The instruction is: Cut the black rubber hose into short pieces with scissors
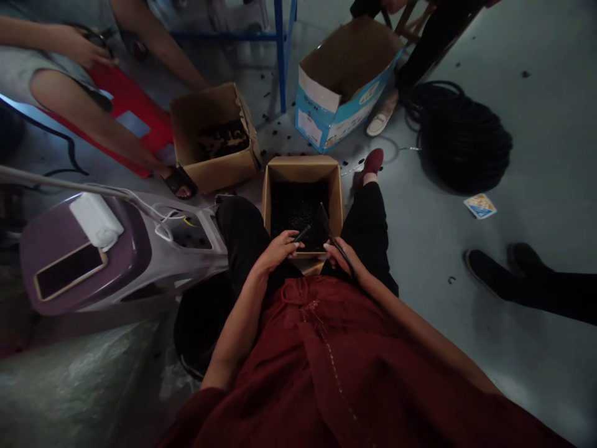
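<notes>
Over the near end of a cardboard box between my legs, my left hand pinches a short black strip. My right hand is closed around what looks like a pair of black scissors, whose dark blades point away from me over the box. A small gap lies between the blades and the strip. Many small black pieces fill the bottom of the box; in the dim light their exact shape cannot be made out.
A second cardboard box with black pieces stands front left, near a co-worker's foot. A blue-white carton is front right. A black coil lies right. A purple stool holds a phone. Another person's shoes are at right.
</notes>
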Demonstrator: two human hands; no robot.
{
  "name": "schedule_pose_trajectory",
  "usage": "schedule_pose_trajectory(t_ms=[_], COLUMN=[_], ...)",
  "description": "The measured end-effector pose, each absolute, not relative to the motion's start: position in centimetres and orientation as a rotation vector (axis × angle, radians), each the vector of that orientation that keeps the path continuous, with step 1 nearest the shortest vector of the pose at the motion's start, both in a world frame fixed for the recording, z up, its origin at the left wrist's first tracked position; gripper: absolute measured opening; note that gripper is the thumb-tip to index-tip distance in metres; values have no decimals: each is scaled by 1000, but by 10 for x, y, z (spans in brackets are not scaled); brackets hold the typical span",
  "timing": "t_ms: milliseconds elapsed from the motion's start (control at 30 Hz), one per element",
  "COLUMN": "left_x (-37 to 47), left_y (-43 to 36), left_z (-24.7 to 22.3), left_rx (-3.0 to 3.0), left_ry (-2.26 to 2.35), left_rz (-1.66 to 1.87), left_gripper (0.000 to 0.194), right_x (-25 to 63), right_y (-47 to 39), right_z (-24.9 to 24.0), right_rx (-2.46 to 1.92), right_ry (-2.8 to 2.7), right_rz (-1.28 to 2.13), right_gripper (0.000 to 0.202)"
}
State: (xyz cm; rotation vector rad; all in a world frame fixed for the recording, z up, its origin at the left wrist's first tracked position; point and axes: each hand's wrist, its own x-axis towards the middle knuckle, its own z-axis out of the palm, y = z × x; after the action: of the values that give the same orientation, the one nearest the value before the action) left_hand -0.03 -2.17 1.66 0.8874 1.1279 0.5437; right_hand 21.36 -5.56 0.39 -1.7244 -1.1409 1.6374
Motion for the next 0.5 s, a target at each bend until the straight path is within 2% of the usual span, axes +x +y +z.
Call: schedule_pose_trajectory(t_ms=[133,233,500], left_x=[5,11,13], left_y=[-26,-30,-38], left_z=[26,31,43], left_rx=[889,920,1152], left_ry=[1080,1087,1180], left_rz=[495,426,318], left_gripper=[45,43,38], right_x=[202,196,202], right_y=[-44,-35,-23], right_z=[9,15,11], right_rx=[-1487,-1436,-1461], right_ry=[-705,-606,-658], right_rz=[1743,1787,1639], right_gripper=[48,54,48])
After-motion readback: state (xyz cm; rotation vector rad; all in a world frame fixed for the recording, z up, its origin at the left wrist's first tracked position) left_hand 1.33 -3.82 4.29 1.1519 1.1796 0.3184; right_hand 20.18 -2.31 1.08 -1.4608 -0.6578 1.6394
